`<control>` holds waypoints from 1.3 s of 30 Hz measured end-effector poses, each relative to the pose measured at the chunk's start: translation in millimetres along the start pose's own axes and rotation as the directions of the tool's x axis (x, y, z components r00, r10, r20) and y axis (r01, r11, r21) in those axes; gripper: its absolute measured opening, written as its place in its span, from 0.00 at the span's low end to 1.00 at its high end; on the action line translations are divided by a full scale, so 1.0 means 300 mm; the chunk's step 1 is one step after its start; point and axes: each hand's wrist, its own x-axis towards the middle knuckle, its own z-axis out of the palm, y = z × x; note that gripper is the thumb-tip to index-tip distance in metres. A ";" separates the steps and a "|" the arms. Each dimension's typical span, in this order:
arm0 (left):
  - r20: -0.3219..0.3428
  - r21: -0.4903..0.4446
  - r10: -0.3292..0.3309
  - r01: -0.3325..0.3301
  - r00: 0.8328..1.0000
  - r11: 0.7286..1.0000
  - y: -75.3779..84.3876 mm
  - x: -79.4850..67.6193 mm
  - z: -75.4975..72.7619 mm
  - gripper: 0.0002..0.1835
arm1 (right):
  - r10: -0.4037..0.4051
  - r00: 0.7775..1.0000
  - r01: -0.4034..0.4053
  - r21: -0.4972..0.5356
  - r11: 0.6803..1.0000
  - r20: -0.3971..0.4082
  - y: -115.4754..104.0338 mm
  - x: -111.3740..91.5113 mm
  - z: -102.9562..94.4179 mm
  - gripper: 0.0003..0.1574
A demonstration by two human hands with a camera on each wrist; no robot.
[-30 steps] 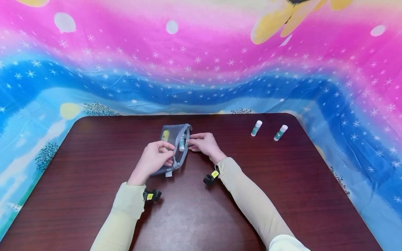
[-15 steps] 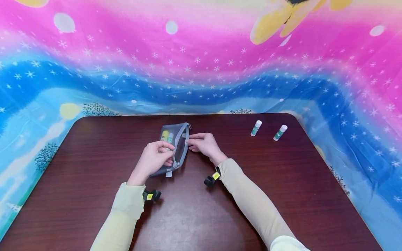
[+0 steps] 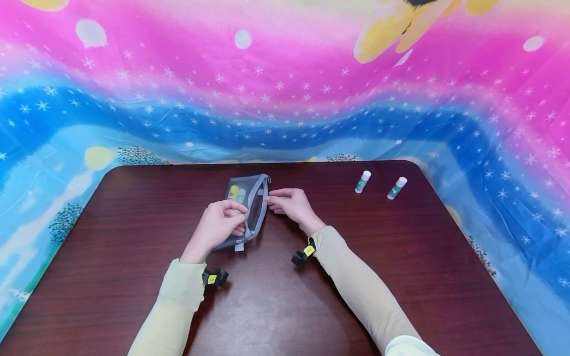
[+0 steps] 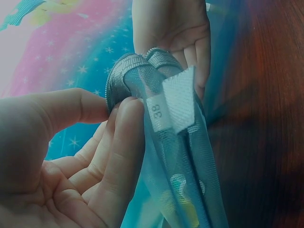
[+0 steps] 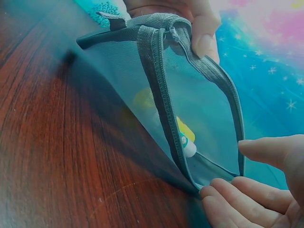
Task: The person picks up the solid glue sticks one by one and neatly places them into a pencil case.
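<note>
A grey mesh zip pouch [image 3: 256, 184] lies on the table with its zipped mouth spread apart and facing right. My left hand [image 3: 220, 222] pinches the zip edge at the pouch's near corner, beside a fabric tag [image 4: 179, 102] in the left wrist view. At the far end of the mouth is my right hand [image 3: 291, 203]; its thumb [image 5: 263, 148] lies against one zip edge and its other fingers touch the lower edge. Through the mesh show a yellow stick [image 3: 233, 192] and a white-and-green glue stick [image 3: 242, 196], side by side; the left hand partly covers them.
Two white-and-green glue sticks, one nearer [image 3: 362, 182] and one farther right [image 3: 397, 188], stand on the dark wooden table [image 3: 276, 306] at the back right. A printed pink-and-blue cloth [image 3: 285, 123] hangs behind and along the table's sides.
A white-and-green glue stick that was in the pouch's mouth has slid left, deeper inside, beside the yellow stick. Both hands have stayed almost in place.
</note>
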 end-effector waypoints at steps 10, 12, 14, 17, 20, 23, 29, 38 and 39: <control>-0.004 0.014 -0.003 0.003 1.000 1.000 -0.006 0.003 0.003 0.08 | -0.026 1.000 0.026 0.011 1.000 0.012 -0.004 -0.009 -0.019 0.28; -0.005 0.013 -0.001 0.001 1.000 1.000 -0.007 0.003 0.003 0.08 | -0.037 0.999 0.036 0.018 0.999 0.019 -0.003 -0.010 -0.023 0.28; -0.006 0.011 0.002 -0.001 1.000 1.000 -0.007 0.004 0.002 0.08 | -0.047 0.999 0.047 0.022 0.999 0.020 0.000 -0.012 -0.029 0.28; -0.009 0.011 0.006 -0.006 1.000 1.000 -0.005 0.004 0.002 0.08 | -0.063 0.998 0.063 0.027 0.998 0.014 0.001 -0.018 -0.038 0.28; -0.009 0.013 0.007 -0.007 1.000 1.000 -0.003 0.003 0.001 0.08 | -0.076 0.997 0.076 0.033 0.997 0.010 -0.001 -0.027 -0.046 0.26; -0.008 0.017 0.005 -0.005 1.000 1.000 -0.002 0.001 0.000 0.08 | -0.081 0.997 0.081 0.040 0.996 0.009 -0.003 -0.036 -0.057 0.25; -0.002 0.027 0.002 -0.002 1.000 1.000 -0.001 0.000 -0.001 0.08 | -0.077 0.997 0.077 0.041 0.996 -0.003 -0.002 -0.042 -0.085 0.27; -0.002 0.015 0.001 -0.001 1.000 1.000 -0.004 0.001 -0.002 0.08 | -0.087 0.996 0.088 0.057 0.994 -0.024 0.006 -0.045 -0.127 0.28; -0.002 0.014 0.000 0.000 1.000 1.000 -0.004 0.001 -0.002 0.08 | -0.090 0.996 0.091 0.056 0.994 -0.026 0.007 -0.045 -0.132 0.28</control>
